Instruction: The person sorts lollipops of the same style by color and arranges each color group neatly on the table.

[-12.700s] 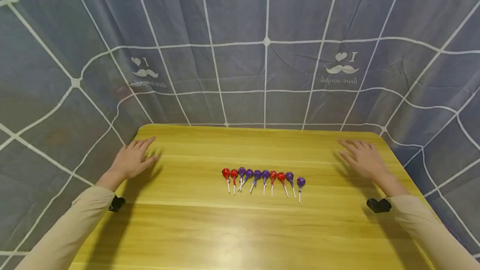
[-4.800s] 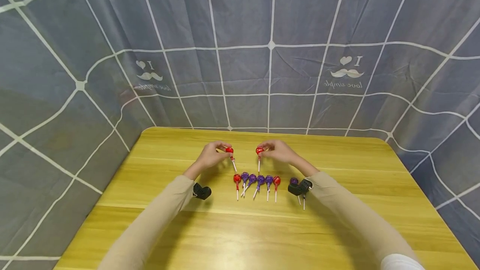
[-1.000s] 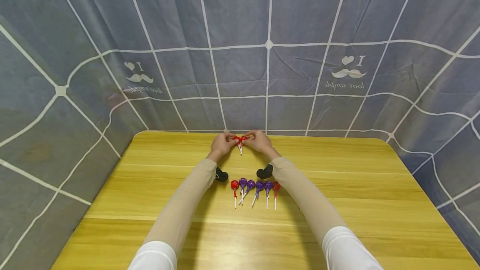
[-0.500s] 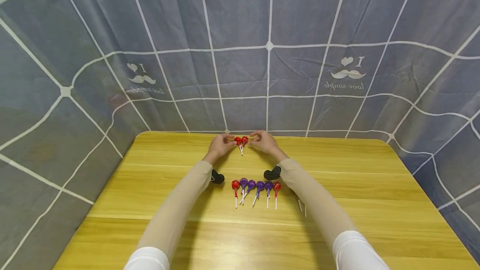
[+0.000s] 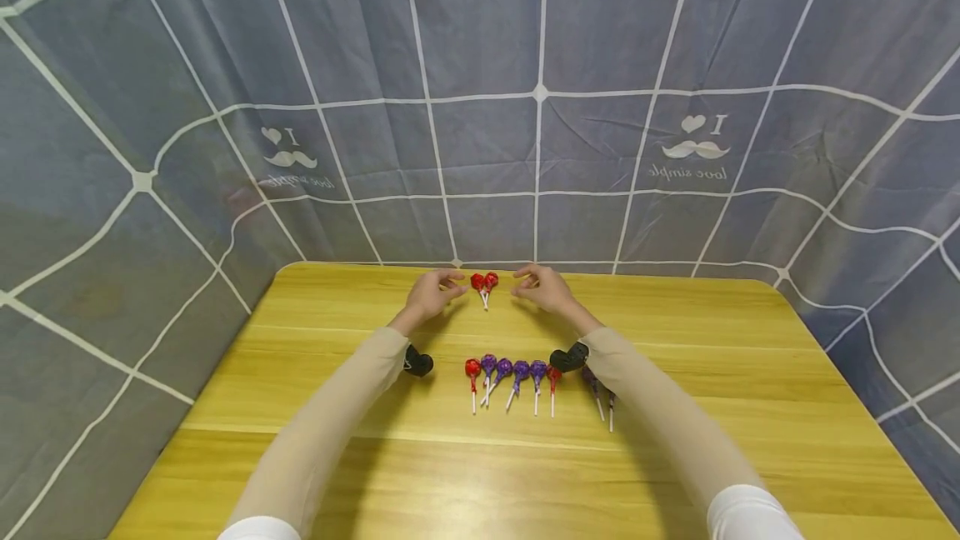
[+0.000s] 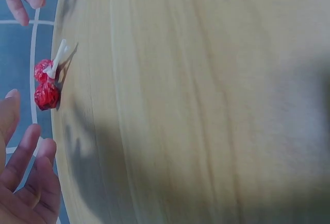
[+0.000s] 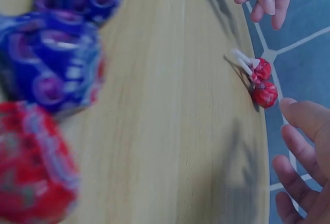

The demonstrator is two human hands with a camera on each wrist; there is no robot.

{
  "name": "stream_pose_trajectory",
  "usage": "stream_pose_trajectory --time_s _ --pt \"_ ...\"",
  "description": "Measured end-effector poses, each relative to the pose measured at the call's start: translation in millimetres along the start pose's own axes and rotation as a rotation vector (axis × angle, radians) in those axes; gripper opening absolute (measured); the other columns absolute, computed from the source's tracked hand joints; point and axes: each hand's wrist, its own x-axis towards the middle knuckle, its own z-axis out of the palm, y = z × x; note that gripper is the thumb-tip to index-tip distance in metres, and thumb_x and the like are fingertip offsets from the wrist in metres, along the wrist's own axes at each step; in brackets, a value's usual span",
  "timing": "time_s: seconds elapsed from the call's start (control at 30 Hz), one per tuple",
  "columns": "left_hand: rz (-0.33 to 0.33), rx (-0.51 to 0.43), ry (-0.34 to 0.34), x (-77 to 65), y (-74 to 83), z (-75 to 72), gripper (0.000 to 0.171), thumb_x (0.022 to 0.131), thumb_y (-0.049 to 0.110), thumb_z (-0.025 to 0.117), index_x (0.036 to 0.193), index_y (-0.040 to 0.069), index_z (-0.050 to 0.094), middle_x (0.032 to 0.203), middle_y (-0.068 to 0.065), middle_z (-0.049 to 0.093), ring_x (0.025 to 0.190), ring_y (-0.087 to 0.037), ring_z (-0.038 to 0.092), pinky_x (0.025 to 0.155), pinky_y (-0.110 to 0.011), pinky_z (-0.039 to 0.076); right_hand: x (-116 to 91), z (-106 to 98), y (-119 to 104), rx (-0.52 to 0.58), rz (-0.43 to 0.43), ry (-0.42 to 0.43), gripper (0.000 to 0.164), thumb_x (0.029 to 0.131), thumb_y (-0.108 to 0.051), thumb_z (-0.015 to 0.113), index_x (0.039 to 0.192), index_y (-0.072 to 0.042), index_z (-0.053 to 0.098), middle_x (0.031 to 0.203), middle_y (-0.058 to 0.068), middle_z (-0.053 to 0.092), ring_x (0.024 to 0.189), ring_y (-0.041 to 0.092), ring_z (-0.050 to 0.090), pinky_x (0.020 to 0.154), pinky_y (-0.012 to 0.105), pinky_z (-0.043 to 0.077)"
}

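Observation:
Two red-wrapped lollipops lie side by side near the table's back edge, the left one (image 5: 477,281) and the right one (image 5: 492,279), their white sticks meeting in a narrow V. Just to their left is my left hand (image 5: 432,293), fingers loosely bent with nothing in them. My right hand (image 5: 546,288) hovers to their right, likewise holding nothing. In both wrist views a gap shows between the fingers and the red candy (image 6: 46,96). Closer to me, a row holds a red lollipop (image 5: 472,367), several purple lollipops (image 5: 521,371) and another red lollipop (image 5: 553,377), partly behind the right wrist camera.
Two more lollipops (image 5: 599,401) are partly covered by my right forearm. The yellow wooden table (image 5: 480,473) ends at a grey curtain (image 5: 480,148) with white lines, which also stands at both sides. Black wrist cameras (image 5: 417,362) sit on both wrists.
Each hand carried a red lollipop from the row to the back and set it beside the other. Over the last second both hands let go and drew apart sideways.

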Motion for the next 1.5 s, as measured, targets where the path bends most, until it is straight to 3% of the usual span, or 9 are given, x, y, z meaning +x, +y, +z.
stream_pose_trajectory --time_s 0.43,0.93,1.17,1.5 --pt "0.077 -0.079 -0.057 -33.6 -1.0 2.1 0.031 0.093 0.017 0.064 0.117 -0.001 0.065 0.102 -0.019 0.07 0.082 -0.03 0.068 0.067 -0.031 0.053 -36.8 -2.5 -3.6 0.101 -0.072 -0.06 0.038 0.087 -0.012 0.069 0.12 0.005 0.062 0.095 0.018 0.069 0.067 0.011 0.056 0.057 0.021 0.041" --pt "0.127 -0.15 -0.14 -60.3 0.5 20.0 0.028 0.092 0.016 0.064 0.116 0.0 0.066 0.099 -0.013 0.07 0.089 -0.021 0.065 0.083 -0.032 0.053 -75.7 -7.3 3.8 0.084 -0.091 -0.07 0.035 0.086 -0.014 0.071 0.117 0.001 0.064 0.092 0.011 0.07 0.075 0.013 0.057 0.068 0.025 0.046" --pt "0.141 -0.189 -0.194 -71.3 2.2 23.3 0.03 0.092 0.017 0.064 0.117 0.0 0.066 0.099 -0.014 0.07 0.084 -0.017 0.063 0.075 -0.027 0.05 -93.9 -4.5 4.8 0.065 -0.127 -0.085 0.035 0.086 -0.016 0.072 0.116 0.0 0.065 0.092 0.009 0.07 0.076 0.012 0.058 0.068 0.023 0.047" --pt "0.162 -0.241 -0.268 -80.4 2.6 29.7 0.034 0.092 0.018 0.065 0.12 -0.001 0.064 0.106 -0.016 0.069 0.092 -0.021 0.064 0.076 -0.023 0.051 -112.2 -6.4 12.9 0.096 -0.156 -0.125 0.035 0.086 -0.017 0.072 0.115 0.001 0.064 0.091 0.008 0.069 0.077 0.01 0.058 0.065 0.021 0.048"
